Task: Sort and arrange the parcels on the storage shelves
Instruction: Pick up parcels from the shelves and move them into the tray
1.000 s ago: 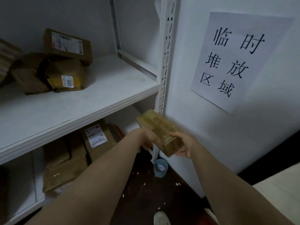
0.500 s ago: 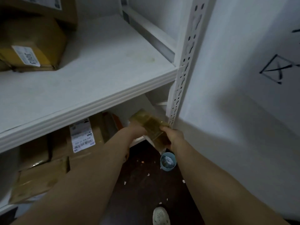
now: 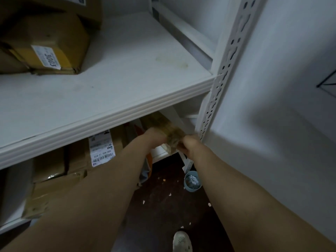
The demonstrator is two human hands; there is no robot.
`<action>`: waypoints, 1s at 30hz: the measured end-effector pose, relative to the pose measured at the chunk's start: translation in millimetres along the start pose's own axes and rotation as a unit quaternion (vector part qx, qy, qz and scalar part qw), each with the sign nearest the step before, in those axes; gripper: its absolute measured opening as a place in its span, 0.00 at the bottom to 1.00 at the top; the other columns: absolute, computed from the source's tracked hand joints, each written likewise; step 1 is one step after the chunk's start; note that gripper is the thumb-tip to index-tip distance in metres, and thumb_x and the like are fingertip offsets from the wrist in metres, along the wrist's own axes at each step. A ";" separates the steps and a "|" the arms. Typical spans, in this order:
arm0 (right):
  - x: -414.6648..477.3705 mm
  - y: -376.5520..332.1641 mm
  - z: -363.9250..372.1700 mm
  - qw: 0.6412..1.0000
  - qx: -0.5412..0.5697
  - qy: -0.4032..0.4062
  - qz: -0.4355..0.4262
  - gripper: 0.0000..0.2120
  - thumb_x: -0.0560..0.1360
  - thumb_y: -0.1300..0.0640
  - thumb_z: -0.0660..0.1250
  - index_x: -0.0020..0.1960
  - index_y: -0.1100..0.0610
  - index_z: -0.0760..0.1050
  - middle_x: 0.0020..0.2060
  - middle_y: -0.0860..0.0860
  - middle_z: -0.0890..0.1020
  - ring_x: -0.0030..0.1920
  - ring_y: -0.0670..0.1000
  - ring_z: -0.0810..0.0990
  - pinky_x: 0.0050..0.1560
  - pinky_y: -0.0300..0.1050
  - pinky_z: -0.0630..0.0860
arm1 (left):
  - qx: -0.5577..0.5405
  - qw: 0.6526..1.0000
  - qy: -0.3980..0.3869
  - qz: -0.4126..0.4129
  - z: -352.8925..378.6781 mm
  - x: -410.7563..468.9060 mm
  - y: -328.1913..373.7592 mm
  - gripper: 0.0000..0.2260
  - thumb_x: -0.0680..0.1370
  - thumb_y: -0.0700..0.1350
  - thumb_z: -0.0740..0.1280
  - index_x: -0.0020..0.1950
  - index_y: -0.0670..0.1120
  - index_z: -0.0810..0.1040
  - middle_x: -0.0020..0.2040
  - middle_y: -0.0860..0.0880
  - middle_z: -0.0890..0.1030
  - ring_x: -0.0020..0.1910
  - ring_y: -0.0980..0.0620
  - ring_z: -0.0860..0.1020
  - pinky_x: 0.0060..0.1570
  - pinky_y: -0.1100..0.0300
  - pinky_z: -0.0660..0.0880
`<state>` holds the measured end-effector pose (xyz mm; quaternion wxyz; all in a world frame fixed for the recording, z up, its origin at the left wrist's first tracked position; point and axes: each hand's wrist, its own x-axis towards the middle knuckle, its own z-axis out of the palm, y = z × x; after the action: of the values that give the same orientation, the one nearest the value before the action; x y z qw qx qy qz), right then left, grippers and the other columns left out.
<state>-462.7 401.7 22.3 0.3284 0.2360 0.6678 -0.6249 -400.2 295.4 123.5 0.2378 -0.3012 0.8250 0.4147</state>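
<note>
A small brown cardboard parcel (image 3: pixel 168 130) is gripped between both hands, its far end under the front edge of the white middle shelf (image 3: pixel 112 117), at the right end of the lower shelf space. My left hand (image 3: pixel 154 138) holds its left side and my right hand (image 3: pixel 189 145) its right side. On the lower shelf to the left stand brown boxes, one with a white barcode label (image 3: pixel 101 150). A box tagged 3003 (image 3: pixel 49 50) rests on the middle shelf at the upper left.
A perforated white upright post (image 3: pixel 221 73) stands right beside my right hand, with a white wall (image 3: pixel 281 88) beyond it. A small blue cup (image 3: pixel 192 181) and paper scraps lie on the dark floor. My shoe (image 3: pixel 182 240) shows at the bottom.
Both hands have carried the parcel down and forward, from in front of the post to under the middle shelf. My view has dropped and moved closer to the shelves.
</note>
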 end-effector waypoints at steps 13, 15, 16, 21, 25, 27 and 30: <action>-217.1 -49.9 22.3 0.989 0.000 0.016 -0.148 0.04 0.77 0.67 0.61 0.50 0.65 0.74 0.37 0.60 0.80 0.31 0.53 0.79 0.27 0.43 0.78 | -0.011 0.992 0.001 0.127 -82.3 -176.4 -1.2 0.05 0.75 0.41 0.67 0.48 0.41 0.79 0.41 0.44 0.80 0.36 0.50 0.76 0.36 0.59 0.73; -236.1 -58.8 31.2 0.986 0.002 0.016 -0.168 0.09 0.77 0.67 0.62 0.56 0.64 0.75 0.46 0.61 0.81 0.37 0.54 0.80 0.32 0.44 0.78 | -0.022 0.990 0.005 0.138 -98.3 -191.6 -1.6 0.11 0.76 0.42 0.68 0.57 0.40 0.77 0.51 0.42 0.80 0.48 0.47 0.80 0.48 0.54 0.78; -247.4 -63.4 40.0 0.984 0.000 0.010 -0.179 0.10 0.77 0.67 0.62 0.58 0.64 0.74 0.47 0.61 0.82 0.38 0.53 0.80 0.32 0.44 0.77 | -0.020 0.989 0.017 0.147 -110.2 -199.0 -5.6 0.11 0.76 0.42 0.68 0.57 0.40 0.77 0.52 0.42 0.80 0.51 0.47 0.80 0.52 0.52 0.78; -296.9 -84.4 93.5 0.974 -0.035 -0.031 -0.224 0.08 0.77 0.66 0.64 0.56 0.64 0.74 0.41 0.59 0.82 0.37 0.53 0.81 0.34 0.43 0.78 | -0.041 0.981 0.098 0.162 -169.6 -225.8 -27.9 0.10 0.78 0.43 0.66 0.56 0.39 0.78 0.54 0.43 0.81 0.53 0.48 0.80 0.50 0.55 0.76; -304.4 -103.9 138.9 0.963 -0.088 -0.050 -0.249 0.03 0.77 0.65 0.65 0.50 0.64 0.75 0.43 0.60 0.82 0.39 0.54 0.81 0.44 0.47 0.79 | -0.074 0.977 0.140 0.146 -207.1 -222.2 -43.3 0.12 0.79 0.42 0.65 0.61 0.39 0.76 0.56 0.43 0.79 0.53 0.48 0.78 0.54 0.53 0.74; -298.0 -116.5 158.2 0.959 -0.102 -0.056 -0.257 0.03 0.77 0.65 0.65 0.43 0.62 0.74 0.43 0.61 0.82 0.40 0.55 0.81 0.47 0.49 0.79 | -0.080 0.974 0.166 0.129 -223.7 -210.9 -48.4 0.14 0.78 0.41 0.66 0.63 0.39 0.74 0.57 0.42 0.78 0.54 0.47 0.77 0.53 0.54 0.73; -280.7 -137.5 181.9 0.953 -0.122 -0.060 -0.270 0.08 0.75 0.67 0.64 0.37 0.61 0.71 0.38 0.60 0.80 0.35 0.54 0.78 0.43 0.48 0.78 | -0.088 0.967 0.208 0.114 -249.2 -189.3 -50.4 0.17 0.78 0.41 0.67 0.65 0.39 0.72 0.56 0.41 0.76 0.52 0.46 0.75 0.48 0.56 0.71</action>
<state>-347.4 233.6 321.0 0.2139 -0.0330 0.7569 -0.6167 -267.2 121.9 353.0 -0.0152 -0.3046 0.8453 0.4388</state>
